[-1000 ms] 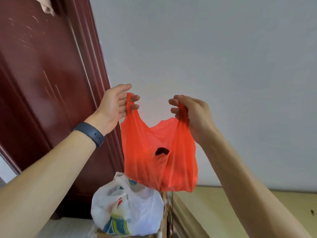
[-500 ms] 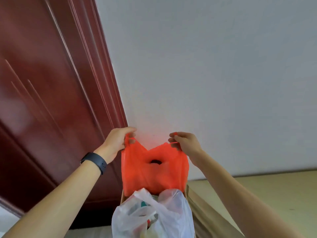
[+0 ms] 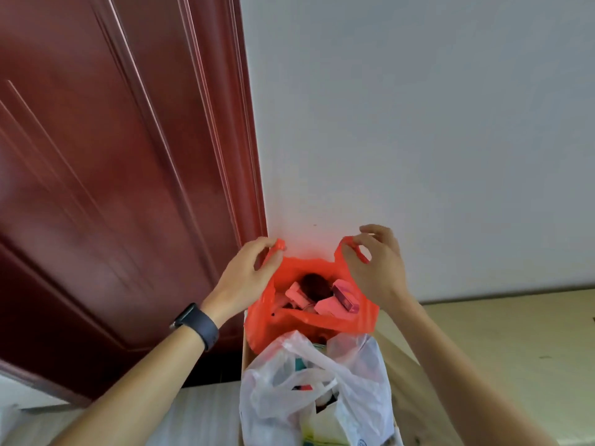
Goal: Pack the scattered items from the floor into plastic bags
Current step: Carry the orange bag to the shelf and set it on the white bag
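Note:
An orange plastic bag (image 3: 325,321) sits low against the wall, its mouth open toward me. Inside it I see small boxes (image 3: 344,297) and a dark round item (image 3: 314,284). My left hand (image 3: 251,275), with a dark watch on the wrist, pinches the bag's left handle. My right hand (image 3: 375,262) pinches the right handle. Right in front of the orange bag stands a white plastic bag (image 3: 322,394) filled with items, its handles loose on top.
A dark red wooden door (image 3: 112,188) fills the left side. A white wall (image 3: 418,123) rises behind the bags. A cardboard edge (image 3: 245,358) shows beside the bags. Yellowish floor (image 3: 515,342) lies to the right.
Both hands have lowered the orange bag from chest height down behind the white bag. The view now looks into its open mouth.

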A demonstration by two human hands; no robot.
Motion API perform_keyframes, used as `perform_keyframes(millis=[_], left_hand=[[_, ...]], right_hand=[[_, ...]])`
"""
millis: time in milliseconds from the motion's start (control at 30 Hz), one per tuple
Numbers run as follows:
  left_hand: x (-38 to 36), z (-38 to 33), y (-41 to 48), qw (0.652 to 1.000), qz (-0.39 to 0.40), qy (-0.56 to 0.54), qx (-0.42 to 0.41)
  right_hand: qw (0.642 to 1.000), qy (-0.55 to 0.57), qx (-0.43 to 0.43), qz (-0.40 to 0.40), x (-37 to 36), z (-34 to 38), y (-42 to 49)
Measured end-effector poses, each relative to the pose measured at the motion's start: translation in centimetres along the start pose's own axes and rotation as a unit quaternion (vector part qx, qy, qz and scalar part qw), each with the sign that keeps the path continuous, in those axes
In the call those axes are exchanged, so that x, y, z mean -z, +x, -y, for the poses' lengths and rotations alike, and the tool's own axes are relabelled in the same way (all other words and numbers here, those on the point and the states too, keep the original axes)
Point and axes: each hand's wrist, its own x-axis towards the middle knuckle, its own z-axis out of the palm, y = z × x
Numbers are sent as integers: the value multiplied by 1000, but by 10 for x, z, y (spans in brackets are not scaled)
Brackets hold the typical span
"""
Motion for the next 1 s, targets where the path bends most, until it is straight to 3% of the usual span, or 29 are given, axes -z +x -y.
perform_keyframes(millis=[167,267,333,400,533,667,733,833,1000], left_hand=[[-34,36,-27,991,-20,-103,87],[-42,61,-31,994,-32,-43,93],[-44,75,-26,995,-37,41,84],[-47,81,-19,990,-26,129,57],[-65,79,4,972,4,235,-11],[-104,64,26,979,8,185,91],[-123,70,31,966,58,214,131],[-141,85,32,931,197,247,181],[-149,87,23,919,303,153,200]], right_hand=[[992,119,-30,9,5,-47,-30],[990,127,-50,39,5,-72,-35],[997,43,-26,65,1,-86,-31],[996,-22,-1,86,-8,-89,-25],[990,-44,21,130,-36,-72,0],[995,-8,-21,93,-66,-65,18],[993,10,-74,92,-78,-67,25],[984,-12,-125,128,-88,-67,28],[971,-103,-59,209,-116,-97,24]])
